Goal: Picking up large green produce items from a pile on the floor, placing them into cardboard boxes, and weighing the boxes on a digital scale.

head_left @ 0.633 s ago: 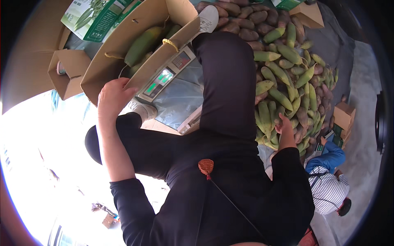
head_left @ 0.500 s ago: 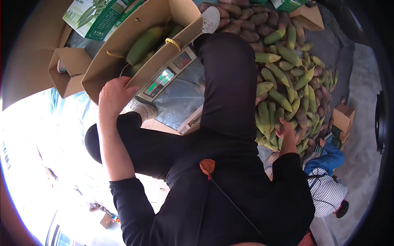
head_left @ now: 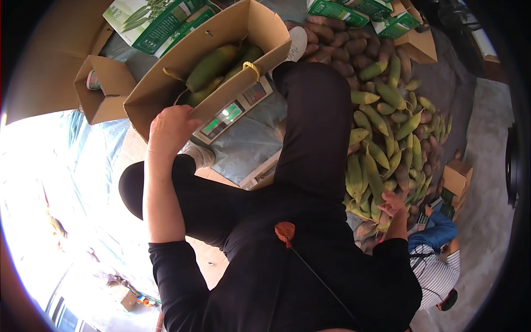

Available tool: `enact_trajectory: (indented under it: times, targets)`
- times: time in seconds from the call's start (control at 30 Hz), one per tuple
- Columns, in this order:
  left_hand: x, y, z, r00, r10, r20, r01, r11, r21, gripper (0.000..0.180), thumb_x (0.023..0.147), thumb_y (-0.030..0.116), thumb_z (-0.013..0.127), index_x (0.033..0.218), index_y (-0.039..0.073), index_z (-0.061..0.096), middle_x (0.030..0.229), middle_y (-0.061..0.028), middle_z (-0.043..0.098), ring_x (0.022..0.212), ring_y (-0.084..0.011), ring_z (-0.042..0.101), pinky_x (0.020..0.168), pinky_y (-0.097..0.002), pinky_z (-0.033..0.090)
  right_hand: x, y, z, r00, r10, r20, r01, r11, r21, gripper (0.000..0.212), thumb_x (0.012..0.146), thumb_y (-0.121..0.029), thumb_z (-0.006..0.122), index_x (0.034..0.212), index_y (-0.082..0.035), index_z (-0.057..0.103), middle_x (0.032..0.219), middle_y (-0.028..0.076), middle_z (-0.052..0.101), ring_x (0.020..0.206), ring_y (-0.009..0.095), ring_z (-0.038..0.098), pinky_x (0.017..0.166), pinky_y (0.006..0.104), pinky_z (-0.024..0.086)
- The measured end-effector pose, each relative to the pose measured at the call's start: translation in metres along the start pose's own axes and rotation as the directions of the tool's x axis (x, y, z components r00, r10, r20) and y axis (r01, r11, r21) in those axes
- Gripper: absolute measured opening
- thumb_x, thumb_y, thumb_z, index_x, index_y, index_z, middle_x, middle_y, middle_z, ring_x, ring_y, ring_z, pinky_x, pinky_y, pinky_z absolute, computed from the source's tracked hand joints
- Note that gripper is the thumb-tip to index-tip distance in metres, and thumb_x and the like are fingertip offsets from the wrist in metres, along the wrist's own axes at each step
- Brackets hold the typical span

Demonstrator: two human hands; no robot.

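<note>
A long open cardboard box (head_left: 166, 72) with yellow rope handles stands on a digital scale (head_left: 224, 117) with a lit display. Large green radishes (head_left: 211, 67) lie inside it. At the box's near left corner my left hand (head_left: 172, 126) grips the rim, its fingertips partly hidden by the wall. To my right spreads a heap of green radishes (head_left: 390, 95). My right hand (head_left: 392, 203) is at the near side of this heap, its fingers curled about the lower end of a long green radish (head_left: 374, 172).
Brownish-purple root vegetables (head_left: 354, 41) lie at the heap's far end. Green-and-white cartons (head_left: 152, 27) stand at the far left, above a small open carton (head_left: 105, 91) with a roll inside. A person in a striped top (head_left: 437, 271) works at the lower right, beside stacked boxes (head_left: 456, 180).
My right hand has moved nearer to me along the heap and now has a long green radish at its fingers. My left hand stays on the box rim. The view has shifted slightly.
</note>
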State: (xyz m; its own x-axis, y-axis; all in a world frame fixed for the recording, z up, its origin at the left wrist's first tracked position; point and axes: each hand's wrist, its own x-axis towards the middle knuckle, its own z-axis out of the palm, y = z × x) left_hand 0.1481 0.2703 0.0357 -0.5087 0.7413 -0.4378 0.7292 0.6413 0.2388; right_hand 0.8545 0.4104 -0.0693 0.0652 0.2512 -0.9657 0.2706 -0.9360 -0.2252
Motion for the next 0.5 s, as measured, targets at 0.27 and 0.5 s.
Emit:
enact_trajectory:
  times: [0.27, 0.5]
  targets:
    - [0.002, -0.010, 0.009, 0.994, 0.087, -0.062, -0.087, 0.996, 0.008, 0.028, 0.074, 0.023, 0.061, 0.096, 0.007, 0.068, 0.087, -0.0192, 0.064, 0.088, -0.0351, 0.061, 0.079, -0.0433, 0.048, -0.038, -0.180, 0.135, 0.781, -0.564, 0.270, 0.622, 0.745, -0.242, 0.071, 0.073, -0.020, 0.074, 0.134, -0.004, 0.042, 0.121, 0.003, 0.055, 0.107, 0.015, 0.053, 0.089, 0.0303, 0.043]
    - [0.002, -0.010, 0.009, 0.991, 0.104, -0.087, -0.104, 0.995, 0.009, 0.026, 0.075, 0.021, 0.060, 0.093, 0.005, 0.067, 0.087, -0.0197, 0.064, 0.088, -0.0356, 0.061, 0.078, -0.0443, 0.048, -0.114, -0.315, 0.313, 0.371, -0.609, 0.701, 0.928, 0.218, -0.302, 0.061, 0.075, -0.007, 0.064, 0.132, 0.001, 0.044, 0.118, 0.007, 0.056, 0.107, 0.016, 0.053, 0.094, 0.0283, 0.041]
